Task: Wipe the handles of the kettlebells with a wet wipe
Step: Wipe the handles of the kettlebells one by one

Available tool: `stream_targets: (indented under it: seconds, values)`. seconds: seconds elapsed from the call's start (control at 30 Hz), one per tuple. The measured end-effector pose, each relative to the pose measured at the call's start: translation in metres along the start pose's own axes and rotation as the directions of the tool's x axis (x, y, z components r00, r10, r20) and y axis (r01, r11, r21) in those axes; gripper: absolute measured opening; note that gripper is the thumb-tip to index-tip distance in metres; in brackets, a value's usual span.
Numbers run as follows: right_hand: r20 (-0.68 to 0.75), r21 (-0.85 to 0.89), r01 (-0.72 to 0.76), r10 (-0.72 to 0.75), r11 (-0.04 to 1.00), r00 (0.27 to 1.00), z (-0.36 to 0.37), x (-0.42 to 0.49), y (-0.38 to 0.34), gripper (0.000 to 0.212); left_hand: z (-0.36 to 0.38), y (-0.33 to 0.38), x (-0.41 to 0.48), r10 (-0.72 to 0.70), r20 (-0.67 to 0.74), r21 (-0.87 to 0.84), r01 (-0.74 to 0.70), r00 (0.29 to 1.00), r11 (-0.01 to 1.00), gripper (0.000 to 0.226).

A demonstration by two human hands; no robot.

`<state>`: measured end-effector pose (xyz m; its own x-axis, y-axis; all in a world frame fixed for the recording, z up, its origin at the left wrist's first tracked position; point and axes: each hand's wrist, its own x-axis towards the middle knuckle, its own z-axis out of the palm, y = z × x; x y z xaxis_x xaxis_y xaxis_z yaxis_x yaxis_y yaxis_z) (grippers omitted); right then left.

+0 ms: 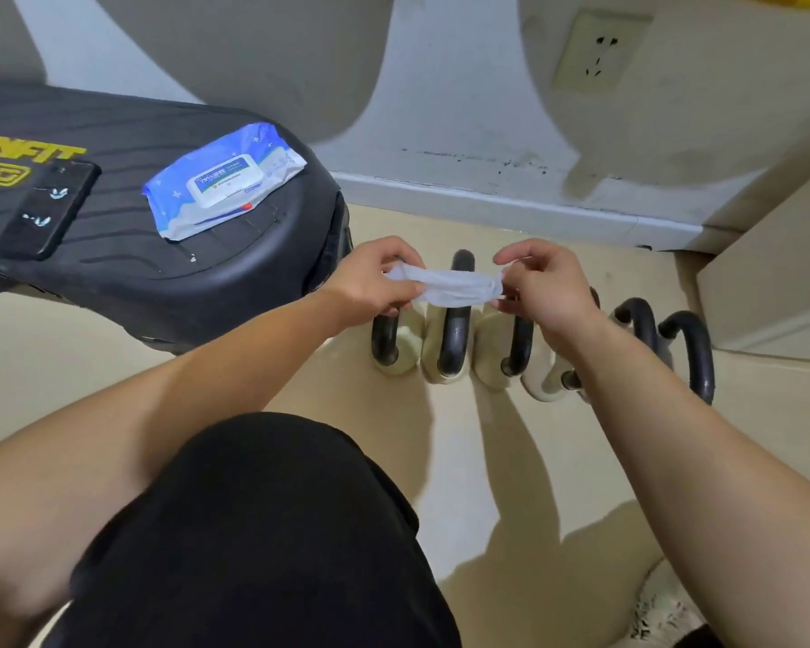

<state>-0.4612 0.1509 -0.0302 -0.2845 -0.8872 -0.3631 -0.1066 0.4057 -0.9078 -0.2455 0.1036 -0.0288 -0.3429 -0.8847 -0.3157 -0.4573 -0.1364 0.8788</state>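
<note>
Beyond the person's black-clad knee (263, 530), the left hand (375, 282) and right hand (543, 292) each pinch one end of the wet wipe (450, 285). It is stretched above the kettlebells (454, 329), which stand in a row on the floor (487, 460) by the bench's end (253, 273). The wipe is likely being spread out; next it should be wrapped round a handle.

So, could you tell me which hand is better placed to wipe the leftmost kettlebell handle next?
Probably the left hand: it pinches one end of the wipe just over that handle. The right hand pinches the other end, farther right.
</note>
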Motion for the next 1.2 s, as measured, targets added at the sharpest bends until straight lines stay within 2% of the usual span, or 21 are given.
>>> stream_targets:
  seconds: [0.1, 0.2, 0.3, 0.37, 0.43, 0.5, 0.57, 0.63, 0.7, 0.8, 0.9, 0.93, 1.0, 1.07, 1.13, 1.2]
  values:
    - [-0.075, -0.335, 0.067, -0.098, 0.940, 0.992, -0.001, 0.010, 0.016, 0.033, 0.014, -0.007, 0.017, 0.082, -0.062, 0.258, -0.063, 0.995, 0.964, 0.014]
    - [-0.070, -0.612, 0.083, -0.158, 0.786, 0.985, 0.005, 0.018, 0.025, 0.035, 0.030, -0.011, 0.024, 0.061, -0.002, 0.516, -0.052, 0.998, 0.855, 0.029]
    - [-0.011, -0.827, 0.083, -0.164, 0.555, 0.986, 0.014, 0.014, 0.030, 0.039, 0.044, -0.014, 0.022, -0.025, 0.032, 0.597, 0.001, 0.999, 0.802, 0.046]
    - [0.000, -0.834, 0.141, -0.256, 0.534, 0.967, 0.023, 0.006, 0.036, 0.038, 0.051, -0.017, 0.021, -0.006, 0.005, 0.613, 0.002, 1.000, 0.790, 0.058]
    - [-0.016, -0.764, 0.196, -0.321, 0.615, 0.947, 0.032, 0.003, 0.048, 0.029, 0.053, -0.021, 0.023, 0.025, -0.037, 0.633, 0.004, 0.999, 0.774, 0.073]
    - [-0.029, -0.638, 0.161, -0.232, 0.753, 0.972, 0.040, 0.005, 0.059, 0.020, 0.055, -0.023, 0.025, 0.014, -0.074, 0.599, 0.033, 0.997, 0.800, 0.075]
    - [-0.033, -0.492, 0.099, -0.132, 0.865, 0.991, 0.045, 0.008, 0.068, 0.024, 0.055, -0.025, 0.027, 0.012, -0.076, 0.526, 0.030, 0.997, 0.850, 0.053]
    - [-0.052, -0.267, -0.006, -0.009, 0.964, 0.999, 0.048, 0.012, 0.074, 0.026, 0.055, -0.030, 0.029, 0.019, -0.075, 0.479, 0.019, 0.997, 0.877, 0.025]
    - [-0.028, -0.018, -0.099, 0.099, 0.995, 0.995, 0.050, 0.019, 0.080, 0.032, 0.057, -0.035, 0.032, 0.011, -0.090, 0.484, 0.034, 0.996, 0.875, 0.019]
    - [0.053, 0.159, -0.196, 0.190, 0.968, 0.980, 0.052, 0.023, 0.079, 0.033, 0.064, -0.033, 0.037, 0.001, -0.106, 0.487, 0.051, 0.994, 0.872, 0.022]
    - [0.134, 0.288, -0.287, 0.258, 0.914, 0.957, 0.054, 0.027, 0.077, 0.033, 0.068, -0.028, 0.044, -0.125, -0.110, 0.389, 0.158, 0.986, 0.907, 0.023]
    - [0.170, 0.349, -0.326, 0.283, 0.879, 0.944, 0.055, 0.030, 0.078, 0.034, 0.069, -0.028, 0.046, -0.192, -0.098, 0.309, 0.213, 0.976, 0.927, 0.023]
    - [0.195, 0.462, -0.374, 0.319, 0.804, 0.927, 0.056, 0.036, 0.082, 0.034, 0.070, -0.027, 0.051, -0.357, -0.071, 0.044, 0.360, 0.931, 0.932, 0.024]
    - [0.207, 0.556, -0.396, 0.339, 0.731, 0.918, 0.057, 0.039, 0.085, 0.031, 0.071, -0.024, 0.051, -0.508, -0.030, -0.199, 0.493, 0.861, 0.847, 0.025]
    - [0.231, 0.622, -0.428, 0.369, 0.656, 0.900, 0.059, 0.041, 0.087, 0.031, 0.071, -0.023, 0.052, -0.592, 0.020, -0.314, 0.567, 0.806, 0.762, 0.024]
    - [0.280, 0.651, -0.465, 0.379, 0.600, 0.882, 0.061, 0.044, 0.092, 0.041, 0.070, -0.023, 0.051, -0.639, 0.085, -0.389, 0.616, 0.765, 0.685, 0.024]
